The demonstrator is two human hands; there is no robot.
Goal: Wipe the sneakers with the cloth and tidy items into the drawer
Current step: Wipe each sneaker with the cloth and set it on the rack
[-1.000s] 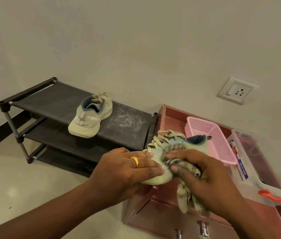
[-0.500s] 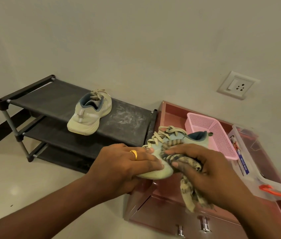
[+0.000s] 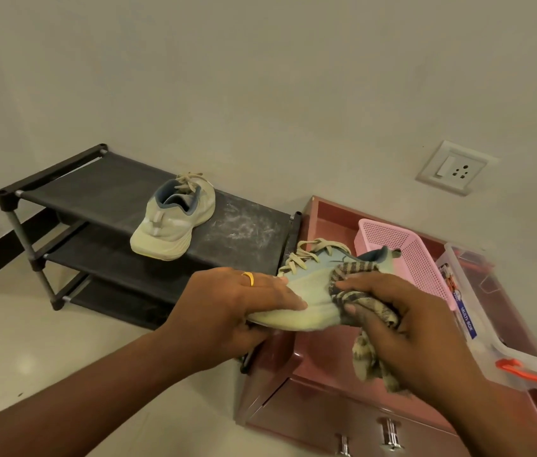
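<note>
My left hand [image 3: 237, 301] grips the toe end of a pale green sneaker [image 3: 310, 291] held above the reddish drawer unit [image 3: 323, 357]. My right hand [image 3: 405, 318] presses a striped brown cloth [image 3: 362, 301] against the sneaker's side; the cloth's loose end hangs below my fingers. The second sneaker [image 3: 174, 222] of the pair rests on the top shelf of the black shoe rack [image 3: 95, 192], heel toward me.
A pink mesh basket [image 3: 402, 249] and a clear plastic box [image 3: 478, 311] with an orange latch sit on the drawer unit's top. Metal drawer handles [image 3: 390, 435] show at the bottom. A wall socket [image 3: 455, 168] is at the upper right. Pale floor lies to the left.
My right hand and the cloth have slid right along the sneaker's side, exposing more of it. My left hand keeps its grip.
</note>
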